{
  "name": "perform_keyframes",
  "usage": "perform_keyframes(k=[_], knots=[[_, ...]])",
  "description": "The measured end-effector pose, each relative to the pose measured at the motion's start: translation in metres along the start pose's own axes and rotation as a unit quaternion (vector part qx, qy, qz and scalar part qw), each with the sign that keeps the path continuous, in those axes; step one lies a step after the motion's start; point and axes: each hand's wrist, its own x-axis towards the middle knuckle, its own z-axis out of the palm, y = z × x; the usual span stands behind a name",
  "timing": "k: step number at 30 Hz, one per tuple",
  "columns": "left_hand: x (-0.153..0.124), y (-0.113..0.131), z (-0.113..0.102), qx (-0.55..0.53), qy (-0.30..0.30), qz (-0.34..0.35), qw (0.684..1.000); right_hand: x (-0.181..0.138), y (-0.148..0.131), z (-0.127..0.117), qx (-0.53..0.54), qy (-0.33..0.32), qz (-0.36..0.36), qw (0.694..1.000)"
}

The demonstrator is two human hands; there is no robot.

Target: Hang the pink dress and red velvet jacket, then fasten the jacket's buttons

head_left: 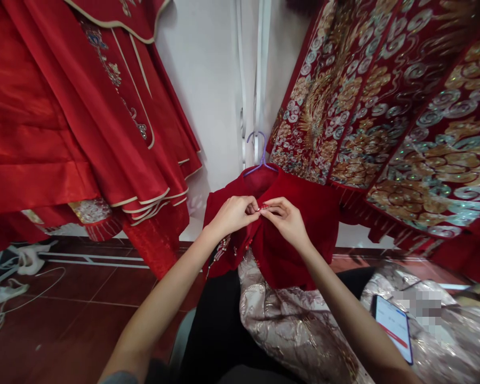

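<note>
A short red velvet jacket [304, 234] hangs on a purple hanger [263, 165] in front of me, its lower part over the lap. Beads decorate its left front. My left hand [236, 214] is closed in a pinch at the jacket's front opening, below the neckline. From the other side my right hand [287, 220] pinches the same spot, its fingertips meeting those of the left. A small red fastening [264, 206] shows between the fingertips; its exact form is partly hidden by them.
Red garments [144, 133] hang at the left, and an embroidered red and gold garment [356, 122] at the right. Shiny pale brocade fabric [288, 320] covers part of the lap, with a phone [392, 328] lying on it. White cables [0, 314] trail across the tiled floor.
</note>
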Motion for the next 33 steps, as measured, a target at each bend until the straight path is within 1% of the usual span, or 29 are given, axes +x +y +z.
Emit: perform_keyframes(k=[3,9,16,20,22,24,26,27,29,30,31,33], knots=[[0.002,-0.002,-0.001,-0.021,-0.016,0.011,1.0,0.005,-0.001,-0.003,0.01,0.001,0.002,1.0],[0.008,0.001,-0.003,-0.007,-0.001,0.013,1.0,0.014,-0.003,-0.004,0.007,-0.007,0.008,1.0],[0.009,0.001,0.0,0.02,-0.004,0.031,0.999,0.012,-0.003,-0.003,-0.021,-0.031,-0.005,0.999],[0.011,0.006,0.001,0.065,-0.01,0.051,0.997,0.015,0.002,0.002,-0.016,-0.02,-0.019,0.999],[0.011,0.008,0.003,0.063,0.002,0.037,0.997,0.012,0.005,0.005,0.006,0.0,-0.026,1.0],[0.005,0.006,0.01,0.016,0.029,0.006,0.999,0.002,0.008,0.009,0.036,0.02,-0.021,0.999],[-0.005,-0.001,0.026,-0.063,0.075,-0.029,0.995,-0.016,0.013,0.013,0.064,0.025,-0.011,0.998],[-0.012,-0.006,0.037,-0.108,0.104,-0.047,0.988,-0.026,0.017,0.016,0.071,0.021,-0.009,0.997],[-0.026,-0.016,0.059,-0.221,0.159,-0.086,0.959,-0.046,0.024,0.022,0.039,0.013,-0.023,0.999],[-0.032,-0.022,0.07,-0.276,0.169,-0.118,0.939,-0.055,0.028,0.026,-0.005,0.014,-0.035,0.999],[-0.038,-0.027,0.079,-0.325,0.181,-0.153,0.915,-0.062,0.033,0.031,-0.057,0.024,-0.046,0.997],[-0.046,-0.034,0.091,-0.392,0.198,-0.204,0.875,-0.071,0.044,0.042,-0.148,0.069,-0.047,0.986]])
